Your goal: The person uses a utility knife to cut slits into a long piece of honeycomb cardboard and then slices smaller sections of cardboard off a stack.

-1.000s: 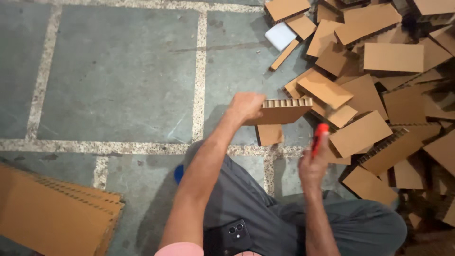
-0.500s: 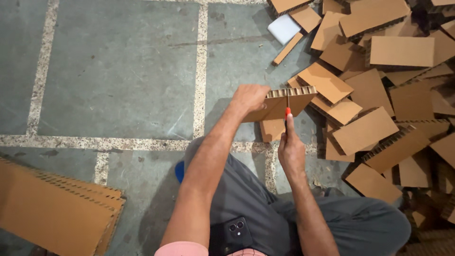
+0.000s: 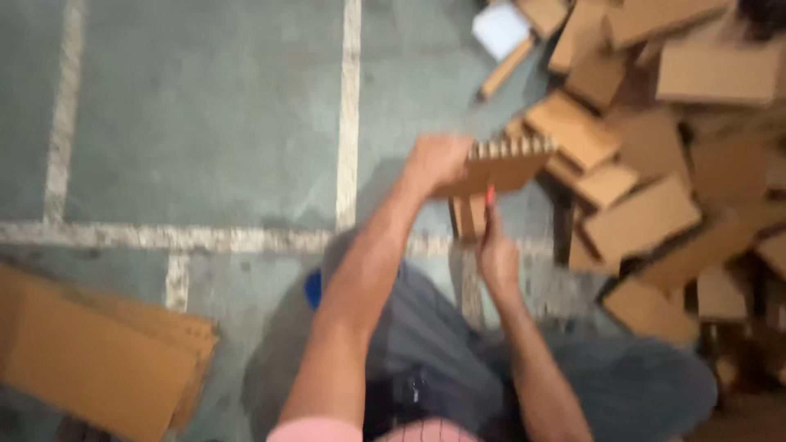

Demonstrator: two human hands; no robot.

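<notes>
Head view, blurry: flat sheets (image 3: pixel 90 360) stacked near the knee. Right hand (image 3: pixel 496 254) clenches a red tool (image 3: pixel 490 195) under the slab (image 3: pixel 501 164), which the left hand (image 3: pixel 434 160) grips raised for access. Scrap pile (image 3: pixel 655 164) beyond.

This looks like a workshop or a small packing place where cardboard gets cut up. The floor (image 3: pixel 205 123) is grey stone or concrete, with pale lines between big squares, like a work yard and not a home. On one side there is a big messy pile of cardboard pieces (image 3: pixel 655 164), all brown and in many shapes. Near the bottom corner lies a neat stack of flat cardboard sheets (image 3: pixel 90 360). A person sits low on the floor, right by the pile. The picture is blurry.
</notes>
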